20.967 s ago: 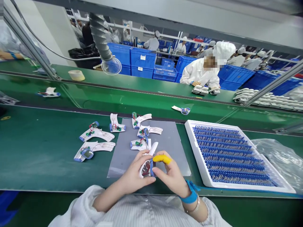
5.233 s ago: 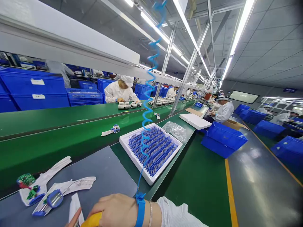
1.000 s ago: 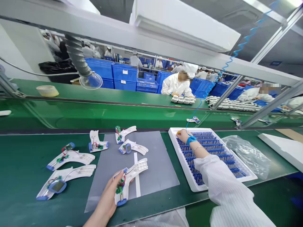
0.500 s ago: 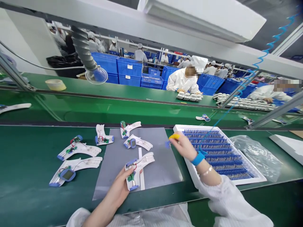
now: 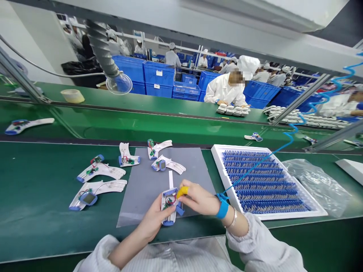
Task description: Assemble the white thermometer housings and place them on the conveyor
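My left hand (image 5: 154, 217) is wrapped round a white handheld thermometer shell half (image 5: 169, 217) with a green circuit board and red wires inside. The shell is held above the grey mat, its handle part hidden by my right hand. Yellow covering shows on a finger of my right hand (image 5: 198, 198), which is closed at the shell's right side. A small blue plastic part (image 5: 180, 209) shows just below those fingers, against or very near the shell. Behind my hands, another open shell half with a small display (image 5: 162, 165) lies partly on the grey mat (image 5: 141, 190).
Several open shell halves (image 5: 103, 172) lie left of and behind my hands. At right stands a white foam tray (image 5: 235, 200) with rows of blue parts, beside a clear plastic bag (image 5: 317, 185). A blue coiled cord (image 5: 255, 164) runs from my right wristband across the tray.
My right hand has moved left from the tray's edge to the shell, bringing the small blue part. My left hand has turned the shell more upright. The view has shifted slightly.
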`<move>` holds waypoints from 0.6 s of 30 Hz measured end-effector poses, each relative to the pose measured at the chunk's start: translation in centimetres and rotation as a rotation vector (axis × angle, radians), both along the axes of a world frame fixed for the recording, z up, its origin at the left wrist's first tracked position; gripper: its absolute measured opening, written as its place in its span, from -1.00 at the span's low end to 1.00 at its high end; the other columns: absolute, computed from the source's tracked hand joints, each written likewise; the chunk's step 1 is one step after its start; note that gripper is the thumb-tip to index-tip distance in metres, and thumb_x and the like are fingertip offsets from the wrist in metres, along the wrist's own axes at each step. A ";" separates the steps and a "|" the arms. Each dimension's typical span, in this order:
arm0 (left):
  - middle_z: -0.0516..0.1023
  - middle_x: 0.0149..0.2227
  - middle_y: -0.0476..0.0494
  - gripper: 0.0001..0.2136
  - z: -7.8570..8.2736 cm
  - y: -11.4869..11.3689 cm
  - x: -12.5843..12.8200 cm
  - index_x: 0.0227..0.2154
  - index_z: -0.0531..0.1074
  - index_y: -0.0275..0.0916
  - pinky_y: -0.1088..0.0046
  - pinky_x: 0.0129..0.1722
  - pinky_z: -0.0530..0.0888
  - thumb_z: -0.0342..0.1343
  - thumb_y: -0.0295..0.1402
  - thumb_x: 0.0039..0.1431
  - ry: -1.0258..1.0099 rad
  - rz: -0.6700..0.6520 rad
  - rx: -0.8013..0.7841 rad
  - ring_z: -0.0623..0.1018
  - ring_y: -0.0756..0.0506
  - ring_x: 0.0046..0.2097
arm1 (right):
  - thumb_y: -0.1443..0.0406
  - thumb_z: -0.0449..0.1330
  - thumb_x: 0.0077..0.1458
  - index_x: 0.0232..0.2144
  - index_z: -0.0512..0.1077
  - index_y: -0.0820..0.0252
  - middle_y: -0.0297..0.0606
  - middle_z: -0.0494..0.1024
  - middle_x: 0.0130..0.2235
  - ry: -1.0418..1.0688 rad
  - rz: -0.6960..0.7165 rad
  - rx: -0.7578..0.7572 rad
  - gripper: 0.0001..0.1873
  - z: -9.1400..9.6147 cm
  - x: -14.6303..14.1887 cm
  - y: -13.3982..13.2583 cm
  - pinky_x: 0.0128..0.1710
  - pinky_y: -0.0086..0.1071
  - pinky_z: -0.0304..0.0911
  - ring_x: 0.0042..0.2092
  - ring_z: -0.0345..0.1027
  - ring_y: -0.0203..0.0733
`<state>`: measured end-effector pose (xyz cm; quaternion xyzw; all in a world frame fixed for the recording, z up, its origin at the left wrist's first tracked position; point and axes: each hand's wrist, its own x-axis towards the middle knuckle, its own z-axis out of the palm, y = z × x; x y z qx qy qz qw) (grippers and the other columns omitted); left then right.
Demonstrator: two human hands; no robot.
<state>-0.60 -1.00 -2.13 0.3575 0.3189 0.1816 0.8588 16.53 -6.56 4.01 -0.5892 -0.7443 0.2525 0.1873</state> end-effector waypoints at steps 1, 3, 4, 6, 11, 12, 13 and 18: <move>0.51 -0.18 -0.13 -0.55 -0.1 0.0 0.0 -0.15 0.34 -0.25 0.43 -0.14 0.34 0.28 -0.35 -0.18 0.001 0.004 0.010 0.47 -0.09 -0.17 | 0.29 -0.04 0.18 -0.35 0.39 0.26 -0.22 0.32 -0.30 0.006 -0.024 0.009 -0.77 0.0 -0.1 -0.2 -0.25 -0.40 0.20 -0.30 0.24 -0.28; 0.50 -0.16 -0.14 -0.55 -0.1 -0.1 0.1 -0.15 0.34 -0.24 0.43 -0.13 0.33 0.28 -0.32 -0.18 0.001 0.031 0.011 0.46 -0.10 -0.14 | 0.24 -0.02 0.18 -0.32 0.38 0.25 -0.24 0.34 -0.32 0.014 -0.119 0.025 -0.77 -0.1 -0.5 -0.6 -0.27 -0.40 0.20 -0.31 0.25 -0.28; 0.50 -0.14 -0.14 -0.55 0.0 0.0 0.2 -0.16 0.34 -0.24 0.43 -0.12 0.33 0.28 -0.31 -0.18 -0.002 0.050 0.005 0.46 -0.10 -0.12 | 0.20 0.02 0.15 -0.28 0.38 0.24 -0.24 0.36 -0.32 0.012 -0.178 0.030 -0.76 -0.3 -0.8 -0.8 -0.29 -0.40 0.20 -0.32 0.25 -0.27; 0.49 -0.12 -0.16 -0.54 0.2 0.1 0.3 -0.16 0.33 -0.25 0.43 -0.12 0.34 0.28 -0.30 -0.18 -0.001 0.088 -0.011 0.45 -0.11 -0.11 | 0.11 0.14 0.04 -0.17 0.34 0.23 -0.24 0.38 -0.30 -0.009 -0.277 0.025 -0.64 -0.8 -1.5 -1.3 -0.31 -0.39 0.21 -0.32 0.28 -0.24; 0.50 -0.15 -0.17 -0.55 0.1 0.4 0.4 -0.15 0.32 -0.27 0.44 -0.16 0.37 0.26 -0.30 -0.15 0.002 0.128 -0.025 0.47 -0.09 -0.15 | 0.23 0.16 0.01 -0.11 0.32 0.20 -0.23 0.41 -0.23 -0.103 -0.332 -0.008 -0.64 -2.3 -2.5 -1.7 -0.32 -0.40 0.23 -0.32 0.32 -0.24; 0.50 -0.15 -0.17 -0.56 0.0 0.4 0.4 -0.15 0.31 -0.27 0.45 -0.17 0.38 0.25 -0.31 -0.14 -0.004 0.128 -0.021 0.48 -0.09 -0.15 | 0.25 0.13 0.04 -0.11 0.33 0.20 -0.23 0.41 -0.22 -0.121 -0.320 -0.005 -0.67 -2.5 -2.6 -1.6 -0.31 -0.41 0.23 -0.31 0.33 -0.25; 0.50 -0.14 -0.17 -0.56 -0.1 0.4 0.4 -0.15 0.32 -0.28 0.45 -0.17 0.38 0.25 -0.32 -0.14 -0.005 0.131 -0.016 0.48 -0.09 -0.15 | 0.25 0.11 0.05 -0.11 0.33 0.19 -0.22 0.41 -0.21 -0.140 -0.305 0.000 -0.68 -2.6 -2.5 -1.5 -0.29 -0.41 0.23 -0.30 0.33 -0.25; 0.52 -0.17 -0.19 -0.56 -0.2 0.3 0.3 -0.18 0.34 -0.30 0.45 -0.18 0.38 0.27 -0.33 -0.20 0.088 0.153 -0.013 0.50 -0.08 -0.22 | 0.15 0.10 0.07 -0.15 0.36 0.21 -0.20 0.40 -0.19 -0.274 -0.226 -0.011 -0.67 -2.6 -1.9 -1.0 -0.31 -0.41 0.23 -0.27 0.34 -0.21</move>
